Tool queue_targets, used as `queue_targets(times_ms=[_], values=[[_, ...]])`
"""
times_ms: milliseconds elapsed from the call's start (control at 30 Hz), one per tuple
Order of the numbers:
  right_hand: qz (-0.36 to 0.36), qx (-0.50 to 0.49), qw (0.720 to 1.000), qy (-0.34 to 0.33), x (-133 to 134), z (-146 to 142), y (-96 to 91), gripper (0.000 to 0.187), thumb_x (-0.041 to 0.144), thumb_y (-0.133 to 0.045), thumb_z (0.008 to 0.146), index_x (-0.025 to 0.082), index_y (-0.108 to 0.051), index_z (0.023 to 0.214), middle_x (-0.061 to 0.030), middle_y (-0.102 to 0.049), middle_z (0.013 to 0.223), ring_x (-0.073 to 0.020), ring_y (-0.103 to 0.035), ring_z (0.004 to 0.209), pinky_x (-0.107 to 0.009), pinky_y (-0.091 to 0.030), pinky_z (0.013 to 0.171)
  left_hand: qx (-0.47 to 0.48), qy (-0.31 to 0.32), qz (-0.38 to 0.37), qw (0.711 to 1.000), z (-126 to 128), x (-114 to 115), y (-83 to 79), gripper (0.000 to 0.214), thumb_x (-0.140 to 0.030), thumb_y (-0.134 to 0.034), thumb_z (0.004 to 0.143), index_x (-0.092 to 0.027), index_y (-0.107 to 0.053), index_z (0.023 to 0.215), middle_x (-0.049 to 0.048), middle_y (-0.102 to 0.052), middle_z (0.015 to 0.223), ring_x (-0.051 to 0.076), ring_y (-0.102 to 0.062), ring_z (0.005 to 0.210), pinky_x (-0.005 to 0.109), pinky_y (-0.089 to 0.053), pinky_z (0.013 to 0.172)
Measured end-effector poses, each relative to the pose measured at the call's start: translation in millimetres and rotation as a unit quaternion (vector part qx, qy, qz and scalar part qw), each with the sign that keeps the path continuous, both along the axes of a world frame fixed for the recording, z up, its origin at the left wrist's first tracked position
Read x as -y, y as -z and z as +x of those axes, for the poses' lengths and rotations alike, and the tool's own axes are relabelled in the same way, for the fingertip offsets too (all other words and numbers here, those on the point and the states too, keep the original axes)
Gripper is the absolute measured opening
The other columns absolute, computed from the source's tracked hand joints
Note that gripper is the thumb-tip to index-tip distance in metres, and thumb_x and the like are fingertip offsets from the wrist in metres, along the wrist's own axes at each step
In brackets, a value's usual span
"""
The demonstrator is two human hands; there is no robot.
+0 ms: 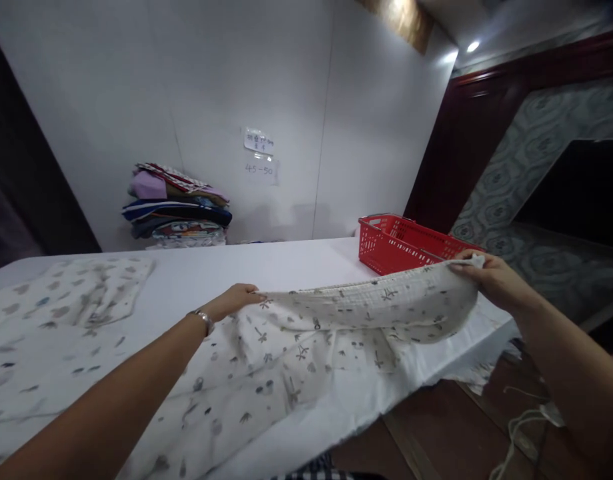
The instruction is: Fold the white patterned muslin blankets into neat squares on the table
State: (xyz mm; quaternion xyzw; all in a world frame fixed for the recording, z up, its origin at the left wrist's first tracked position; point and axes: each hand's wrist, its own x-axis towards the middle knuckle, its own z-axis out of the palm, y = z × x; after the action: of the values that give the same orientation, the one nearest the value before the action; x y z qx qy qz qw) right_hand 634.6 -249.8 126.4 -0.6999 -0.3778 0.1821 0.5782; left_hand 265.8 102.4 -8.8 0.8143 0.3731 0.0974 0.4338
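Note:
A thin white cloth [301, 353] printed with small grey and brown motifs lies over the table, and its far edge is lifted and stretched between my two hands. My left hand [236, 300], with a silver bracelet at the wrist, pinches that edge near the middle of the table. Farther right and a little higher, my right hand [491, 277] grips the other end in front of the red basket. Between them the raised part sags in a fold. Another printed white cloth [106, 287] lies on the left of the table.
A red plastic basket [371, 247] stands at the table's back right. Folded clothes are piled in a stack [181, 207] against the white wall at the back left. The white table [286, 257] has its front edge above a brown tiled floor [436, 427]. White cords lie at lower right.

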Motion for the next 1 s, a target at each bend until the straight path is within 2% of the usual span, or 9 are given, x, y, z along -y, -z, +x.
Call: queue_targets(times_ms=[67, 167, 333, 500, 633, 733, 1000], values=[[0.049, -0.015, 0.997, 0.052, -6, 10, 3.2, 0.035, 0.036, -0.079, 0.055, 0.019, -0.056, 0.075, 0.003, -0.056, 0.064, -0.0094, -0.05, 0.055, -0.02, -0.039, 0.05, 0.007, 0.048, 0.024, 0.999, -1, 4, -3.9, 0.044, -0.056, -0.056, 0.063, -0.014, -0.062, 0.078, 0.0032, -0.061, 0.077, 0.02, -0.055, 0.075, 0.025, -0.04, 0.063], [0.069, -0.012, 0.993, 0.099, -15, 21, 8.1, 0.035, 0.041, -0.079, 0.053, 0.018, -0.059, 0.072, 0.0007, -0.059, 0.063, -0.011, -0.051, 0.053, -0.022, -0.041, 0.049, 0.012, 0.098, 0.034, 0.995, -2, 10, -10.0, 0.041, -0.053, -0.057, 0.065, -0.015, -0.063, 0.08, 0.0022, -0.061, 0.075, 0.018, -0.054, 0.071, 0.023, -0.038, 0.061], [0.061, -0.033, 0.988, 0.138, -26, 39, 16.8, 0.032, 0.041, -0.076, 0.056, 0.018, -0.062, 0.074, -0.0011, -0.061, 0.062, -0.0134, -0.053, 0.05, -0.025, -0.043, 0.047, 0.014, 0.116, 0.043, 0.992, -5, 17, -18.0, 0.038, -0.051, -0.057, 0.065, -0.016, -0.064, 0.077, 0.0008, -0.059, 0.069, 0.017, -0.051, 0.066, 0.022, -0.036, 0.057], [0.004, -0.052, 0.995, 0.082, -26, 51, 16.3, 0.033, 0.037, -0.077, 0.055, 0.019, -0.061, 0.077, -0.0005, -0.062, 0.064, -0.0141, -0.055, 0.053, -0.025, -0.044, 0.05, 0.027, 0.11, 0.044, 0.993, -10, 21, -20.7, 0.036, -0.05, -0.057, 0.066, -0.015, -0.063, 0.072, -0.0004, -0.055, 0.065, 0.015, -0.049, 0.062, 0.021, -0.034, 0.055], [-0.071, -0.012, 0.997, 0.007, -17, 56, 10.0, 0.036, 0.04, -0.079, 0.052, 0.017, -0.06, 0.073, -0.0037, -0.064, 0.071, -0.0166, -0.059, 0.063, -0.028, -0.046, 0.061, 0.017, 0.104, 0.041, 0.994, -15, 21, -19.1, 0.036, -0.05, -0.056, 0.066, -0.016, -0.062, 0.072, 0.0001, -0.057, 0.066, 0.016, -0.051, 0.064, 0.022, -0.036, 0.057], [-0.112, 0.021, 0.993, -0.014, -12, 59, 6.8, 0.038, 0.042, -0.078, 0.052, 0.016, -0.059, 0.073, -0.0043, -0.065, 0.074, -0.0179, -0.059, 0.068, -0.03, -0.046, 0.065, 0.017, 0.089, 0.039, 0.995, -18, 17, -15.5, 0.037, -0.051, -0.056, 0.067, -0.016, -0.063, 0.075, 0.0008, -0.06, 0.07, 0.017, -0.054, 0.068, 0.022, -0.037, 0.06], [-0.118, 0.0, 0.991, -0.061, -5, 58, 3.1, 0.034, 0.041, -0.077, 0.055, 0.016, -0.061, 0.073, -0.0031, -0.064, 0.075, -0.0165, -0.058, 0.072, -0.029, -0.044, 0.071, 0.006, 0.103, 0.043, 0.994, -19, 11, -2.8, 0.034, -0.05, -0.057, 0.066, -0.017, -0.063, 0.071, 0.0011, -0.06, 0.068, 0.018, -0.053, 0.066, 0.023, -0.037, 0.058]])
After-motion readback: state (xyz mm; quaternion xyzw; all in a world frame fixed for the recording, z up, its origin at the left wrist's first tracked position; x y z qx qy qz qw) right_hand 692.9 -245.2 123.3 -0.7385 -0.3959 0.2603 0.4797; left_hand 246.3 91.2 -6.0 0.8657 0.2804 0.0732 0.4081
